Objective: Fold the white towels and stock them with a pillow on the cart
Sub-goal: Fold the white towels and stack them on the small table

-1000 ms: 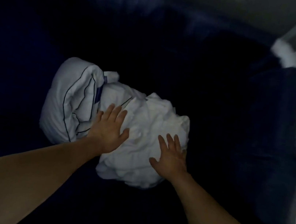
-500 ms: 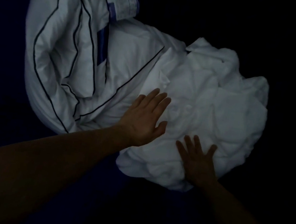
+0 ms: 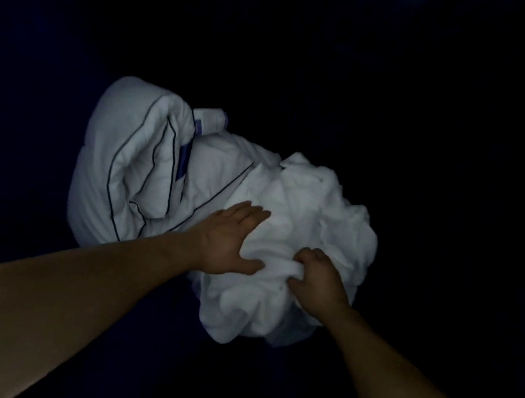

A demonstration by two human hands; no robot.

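White towels (image 3: pixel 313 213) lie crumpled in one heap on a dark blue surface (image 3: pixel 436 122), too dim to identify. Your left hand (image 3: pixel 231 238) lies flat on the heap's left side, fingers straight and thumb spread. Your right hand (image 3: pixel 318 275) curls its fingers round a bunched fold of towel. Touching the heap's left side is a white pillow (image 3: pixel 132 152) with dark piping, doubled over on itself.

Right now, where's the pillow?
In the head view, the pillow lies left of centre on the dark surface, against the crumpled towels on its right.
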